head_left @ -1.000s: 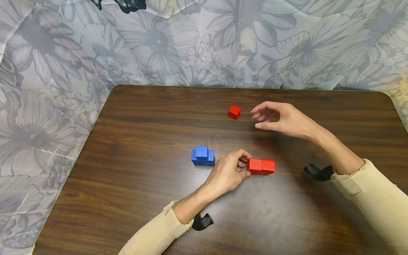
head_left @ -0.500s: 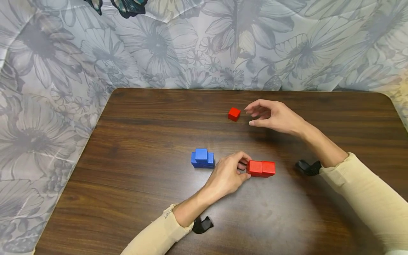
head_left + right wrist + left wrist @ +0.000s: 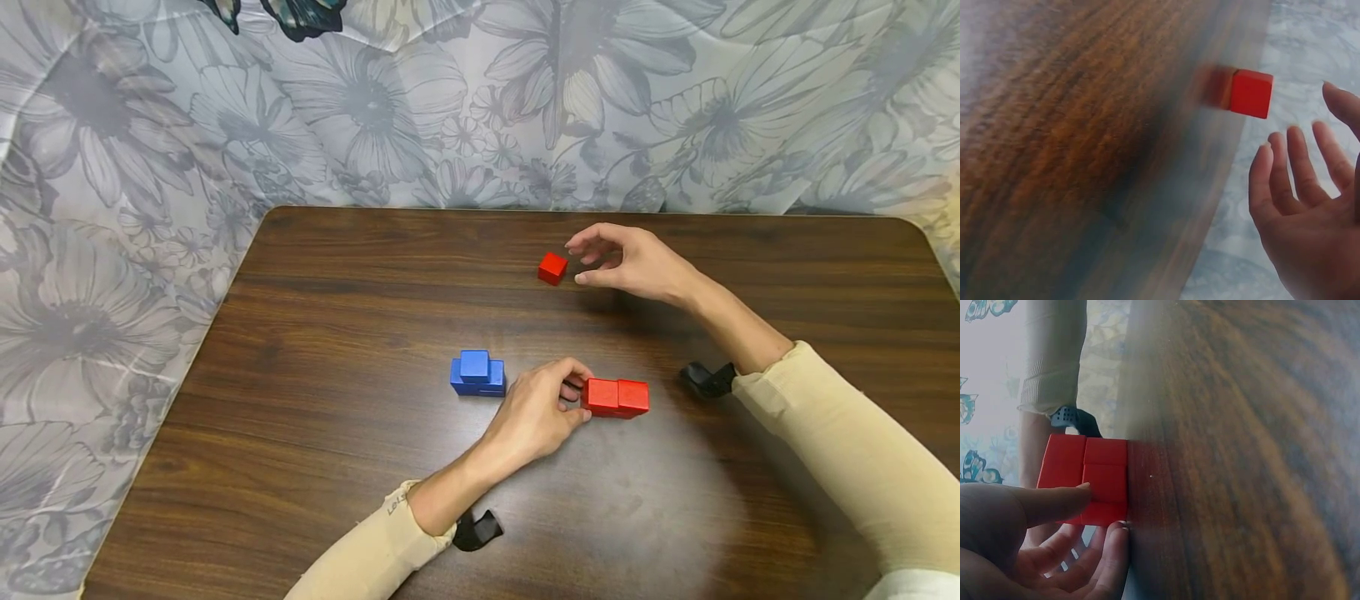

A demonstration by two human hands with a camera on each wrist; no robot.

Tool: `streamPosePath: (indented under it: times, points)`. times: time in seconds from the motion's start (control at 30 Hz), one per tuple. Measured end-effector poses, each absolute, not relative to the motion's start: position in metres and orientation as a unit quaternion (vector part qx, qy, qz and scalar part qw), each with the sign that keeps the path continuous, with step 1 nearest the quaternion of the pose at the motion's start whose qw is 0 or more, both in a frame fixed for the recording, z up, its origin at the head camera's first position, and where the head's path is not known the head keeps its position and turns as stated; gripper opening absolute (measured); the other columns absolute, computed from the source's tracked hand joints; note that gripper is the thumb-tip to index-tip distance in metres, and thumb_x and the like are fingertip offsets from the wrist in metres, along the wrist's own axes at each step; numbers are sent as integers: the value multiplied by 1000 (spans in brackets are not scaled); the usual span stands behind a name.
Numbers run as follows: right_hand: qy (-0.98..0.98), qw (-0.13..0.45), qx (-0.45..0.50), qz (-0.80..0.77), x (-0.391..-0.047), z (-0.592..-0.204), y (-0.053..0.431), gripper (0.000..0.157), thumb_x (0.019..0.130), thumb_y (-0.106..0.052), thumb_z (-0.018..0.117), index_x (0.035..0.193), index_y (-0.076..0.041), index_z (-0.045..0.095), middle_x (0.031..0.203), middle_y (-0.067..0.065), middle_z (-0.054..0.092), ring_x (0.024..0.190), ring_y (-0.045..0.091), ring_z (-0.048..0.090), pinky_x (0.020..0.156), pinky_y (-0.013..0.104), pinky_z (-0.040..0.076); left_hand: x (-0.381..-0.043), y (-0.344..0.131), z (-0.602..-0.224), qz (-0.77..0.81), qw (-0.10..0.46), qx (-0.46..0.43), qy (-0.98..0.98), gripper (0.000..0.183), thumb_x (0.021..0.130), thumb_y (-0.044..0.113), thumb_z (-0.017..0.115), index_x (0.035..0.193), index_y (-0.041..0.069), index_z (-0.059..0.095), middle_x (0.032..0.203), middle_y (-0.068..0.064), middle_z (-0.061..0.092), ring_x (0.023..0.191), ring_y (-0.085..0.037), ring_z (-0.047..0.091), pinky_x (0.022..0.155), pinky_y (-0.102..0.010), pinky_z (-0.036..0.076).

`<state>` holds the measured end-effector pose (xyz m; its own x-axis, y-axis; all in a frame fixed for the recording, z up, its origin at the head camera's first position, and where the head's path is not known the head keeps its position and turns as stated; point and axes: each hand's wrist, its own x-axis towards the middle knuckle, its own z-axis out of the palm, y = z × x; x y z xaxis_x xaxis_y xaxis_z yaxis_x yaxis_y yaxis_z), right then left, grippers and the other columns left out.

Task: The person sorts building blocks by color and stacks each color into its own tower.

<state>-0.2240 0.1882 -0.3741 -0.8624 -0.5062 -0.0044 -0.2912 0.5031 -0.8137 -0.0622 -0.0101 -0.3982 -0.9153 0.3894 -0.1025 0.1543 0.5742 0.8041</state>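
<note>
A stack of red blocks (image 3: 615, 397), with two block tops side by side, sits at mid-table. My left hand (image 3: 534, 408) pinches its left end; in the left wrist view the thumb (image 3: 1063, 503) lies across the near face of the red blocks (image 3: 1105, 478), fingers curled on the other side. Farther back lies a single red cube (image 3: 552, 268). Just to its right hovers my right hand (image 3: 637, 262), thumb and fingers apart with nothing between them. The right wrist view has the red cube (image 3: 1252, 94) beyond the spread fingers of the right hand (image 3: 1310, 219), not touching them.
Blue blocks (image 3: 477, 373) stand left of my left hand, one small block on top. The wooden table (image 3: 337, 292) ends at a rounded back edge before a flowered cloth (image 3: 375, 108). Black straps (image 3: 478, 530) hang at both wrists.
My right hand has moved left and slightly back, closer to the single red cube. The left hand keeps its hold on the red blocks, which stay in place.
</note>
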Motion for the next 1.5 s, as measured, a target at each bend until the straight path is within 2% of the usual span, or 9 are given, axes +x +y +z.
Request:
streamPosePath:
  times: [0.17,0.37,0.47,0.77,1.17,1.5]
  points:
    - [862,111,-244,-430,-233,-376,186,42,85,-13,80,123,-5,63,124,9,65,102,21,62,82,21,52,-63,-9,-398,430,136,159,878,37,81,8,82,114,15,67,106,5,69,88,-3,64,74,-15,49]
    - [867,112,-247,-418,-241,-382,183,44,85,-15,81,124,-6,63,123,8,65,105,21,63,89,36,50,-63,-9,-398,431,135,159,878,37,81,9,83,114,16,67,106,6,69,88,-2,64,74,-14,49]
    - [867,125,-243,-417,-244,-385,181,45,85,-15,80,125,-7,63,122,7,65,106,21,63,91,39,50,-62,-9,-398,432,136,160,877,37,81,9,82,114,16,67,106,6,69,88,-2,64,74,-14,49]
    - [866,149,-237,-413,-246,-390,176,44,86,-17,80,126,-12,62,122,7,64,104,24,65,90,40,50,-62,-8,-397,432,132,162,878,36,81,8,82,113,16,67,105,6,69,88,-2,64,74,-13,49]
    - [881,143,-227,-389,-247,-401,167,45,84,-16,81,125,-12,62,113,10,66,99,24,63,89,40,49,-63,-8,-398,433,131,165,877,35,81,9,82,113,16,67,104,6,69,86,-1,63,74,-13,48]
    - [886,151,-215,-383,-248,-403,162,43,85,-21,81,122,-8,63,114,12,67,100,25,62,90,40,47,-63,-10,-399,431,132,159,878,35,81,9,82,112,16,67,103,7,68,85,-1,63,74,-13,48]
